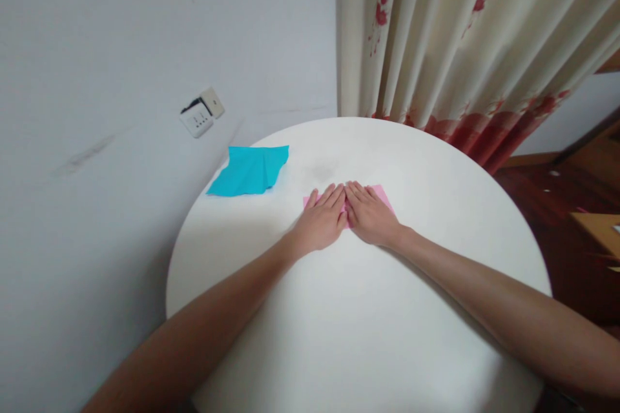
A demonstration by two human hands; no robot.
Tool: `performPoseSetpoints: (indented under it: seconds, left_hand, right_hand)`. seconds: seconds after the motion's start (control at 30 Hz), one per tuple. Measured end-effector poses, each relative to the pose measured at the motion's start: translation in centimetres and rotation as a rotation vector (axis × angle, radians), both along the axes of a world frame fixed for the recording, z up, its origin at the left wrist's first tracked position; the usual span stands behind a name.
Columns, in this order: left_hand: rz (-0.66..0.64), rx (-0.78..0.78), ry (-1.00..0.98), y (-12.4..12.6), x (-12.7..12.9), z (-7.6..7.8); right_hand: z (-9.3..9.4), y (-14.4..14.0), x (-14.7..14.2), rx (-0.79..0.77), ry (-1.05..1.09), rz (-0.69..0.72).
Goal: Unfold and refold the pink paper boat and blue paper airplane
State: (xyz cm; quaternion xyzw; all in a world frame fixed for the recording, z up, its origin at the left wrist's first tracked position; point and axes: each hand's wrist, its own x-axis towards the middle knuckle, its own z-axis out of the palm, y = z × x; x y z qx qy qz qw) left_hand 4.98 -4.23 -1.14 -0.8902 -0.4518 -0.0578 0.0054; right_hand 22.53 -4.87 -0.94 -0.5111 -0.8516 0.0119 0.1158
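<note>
Both hands are engaging a pink sheet [385, 199], which is lying near the middle of a round white surface [363, 322]. The left hand [320, 219] and the right hand [371, 211] are resting palm down upon it with fingers extended, meeting at the fingertips; neither is gripping anything. As to progress, the sheet's visible corners are lying flat, and flattening appears to be under way; the palms are covering most of the paper, so its condition beneath cannot be told, and completion cannot be confirmed. A blue sheet [249, 173] is lying well apart, towards the far left edge, untouched and showing creases; any smoothing of that piece is, in this judgement, outstanding. A faint grey smudge [323, 170] is marking the surface beyond the hands. On the left, a pale wall [145, 26] is bearing a scuff mark [90, 155] and a white socket plate [197, 119], which is sitting askew beside a beige plate [212, 102]. A cream curtain [436, 45] with red flowers is hanging behind the surface, and a dark reddish floor [526, 190] is showing on the right.
</note>
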Motion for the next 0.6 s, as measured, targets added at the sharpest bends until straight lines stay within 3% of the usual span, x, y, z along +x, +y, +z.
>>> performPoseSetpoints:
  seconds: [0.3, 0.6]
  left_hand:
    - [0.007, -0.028, -0.001, 0.34, -0.16, -0.02]
    - [0.115, -0.092, 0.032, 0.09, -0.34, 0.90]
  right_hand:
    - [0.28, -0.40, -0.06, -0.038, -0.015, -0.027]
    - [-0.21, -0.34, 0.11, -0.017, -0.017, -0.085]
